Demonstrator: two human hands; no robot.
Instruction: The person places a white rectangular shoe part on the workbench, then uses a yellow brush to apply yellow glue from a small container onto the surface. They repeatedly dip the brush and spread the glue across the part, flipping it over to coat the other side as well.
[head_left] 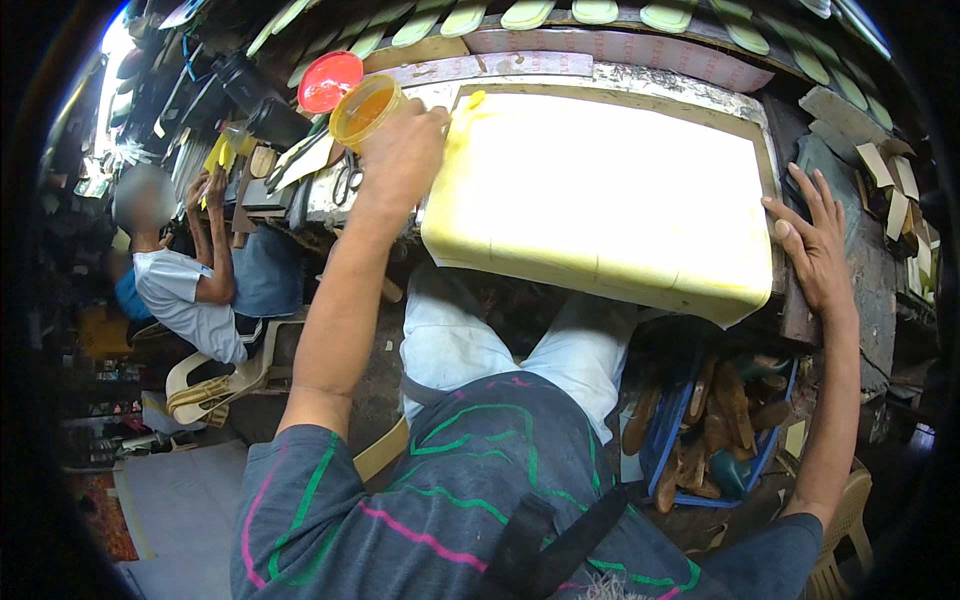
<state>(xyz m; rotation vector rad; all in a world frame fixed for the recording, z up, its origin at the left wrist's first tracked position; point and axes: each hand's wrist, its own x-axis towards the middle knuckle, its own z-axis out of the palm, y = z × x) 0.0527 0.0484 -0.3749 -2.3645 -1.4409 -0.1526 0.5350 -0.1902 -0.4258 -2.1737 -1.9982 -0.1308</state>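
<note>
1. A second person (190, 280) in a pale shirt sits off to the left on a plastic chair, well apart from the bench.
2. A red lid (329, 80) lies on the cluttered bench top just beside an open yellow jar (365, 108) of amber liquid, probably glue. The jar looks light but spillable with the lid off, so it wants handling upright, by its wall rather than its rim.
3. The left hand (400, 160) reaches up over the bench and rests at the near-left corner of the yellow slab (590, 200), just beside the jar. Its fingers curl away from the camera, so I cannot tell whether they pinch anything or merely press.
4. The slab, a thick pale yellow block, lies flat on the workbench (640, 75) above the person's knees and overhangs the near edge. It seems to be foam or soft rubber: bulky, light, likely to flex, and best gripped at two opposite edges.
5. The right hand (815, 240) lies open, fingers spread, flat on the bench just beside the slab's right edge, holding nothing.
6. A blue crate (655, 440) of wooden shoe lasts sits on the floor below the bench.
</note>
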